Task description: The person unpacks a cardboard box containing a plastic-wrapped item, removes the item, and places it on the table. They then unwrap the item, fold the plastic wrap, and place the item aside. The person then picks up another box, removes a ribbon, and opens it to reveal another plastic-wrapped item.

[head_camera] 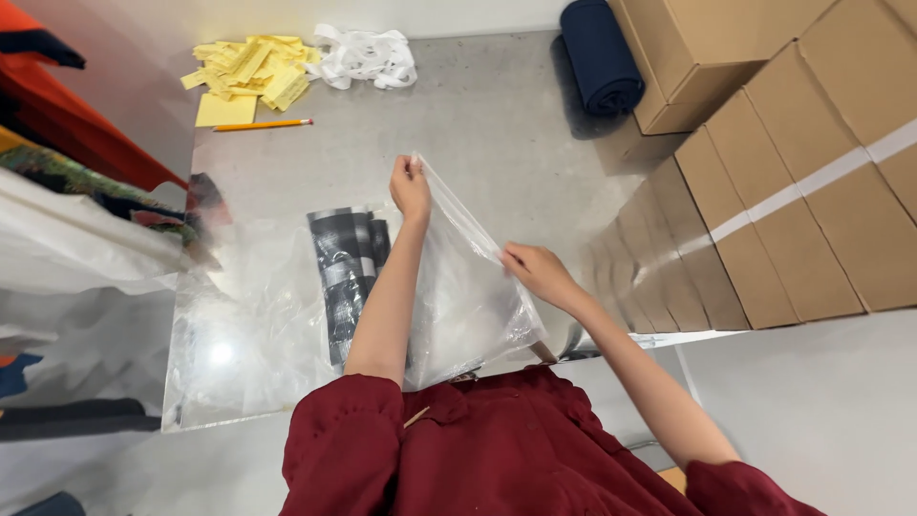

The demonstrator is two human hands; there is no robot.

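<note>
At the far left of the steel table point(497, 124) lie a heap of yellow paper slips point(250, 69), a yellow notepad sheet point(225, 110) and a pencil point(262, 125), with a tangle of white strips point(366, 55) just right of the heap. Nearer, a folded black-and-white printed garment point(346, 268) lies on clear plastic sheeting point(239, 325). The left hand point(411, 187) pinches the far top corner of a clear plastic bag point(468, 296), fingers clenched on its edge. The bag hangs over the table's near middle, right beside the garment. The right hand point(538, 270) grips the bag's right edge, fingers closed on the film. Far right sit a rolled navy cloth point(600, 55) and stacked cardboard boxes point(793, 162).
</note>
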